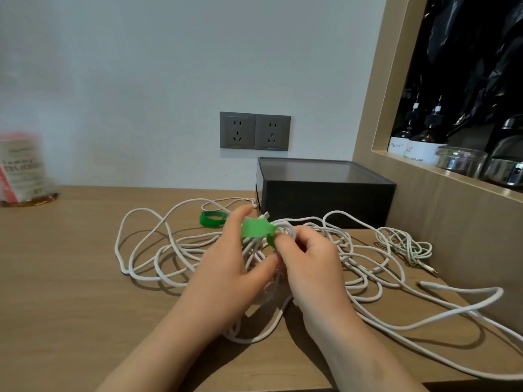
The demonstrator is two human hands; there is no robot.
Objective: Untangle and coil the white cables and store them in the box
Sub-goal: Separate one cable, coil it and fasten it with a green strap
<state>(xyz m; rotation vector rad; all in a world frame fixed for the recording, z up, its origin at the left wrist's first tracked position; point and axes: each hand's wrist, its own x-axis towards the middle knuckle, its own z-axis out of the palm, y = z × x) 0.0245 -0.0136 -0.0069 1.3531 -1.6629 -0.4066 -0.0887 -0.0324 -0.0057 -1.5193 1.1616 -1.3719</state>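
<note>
Clasps the coiled white cable bundle (252, 248) in the left grip (226, 250) to keep loops together; pinches the flat green fabric strap (254, 228) round it with the right grip (308, 250). Leaves tangled white cables (458, 290) on the wooden bench (70, 278), outside the black rectangular box (325, 199).

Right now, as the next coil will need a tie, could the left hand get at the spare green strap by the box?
Probably yes: the spare green strap lies uncovered on the desk just beyond the left hand. That hand would first have to let go of the coiled cable.
</note>
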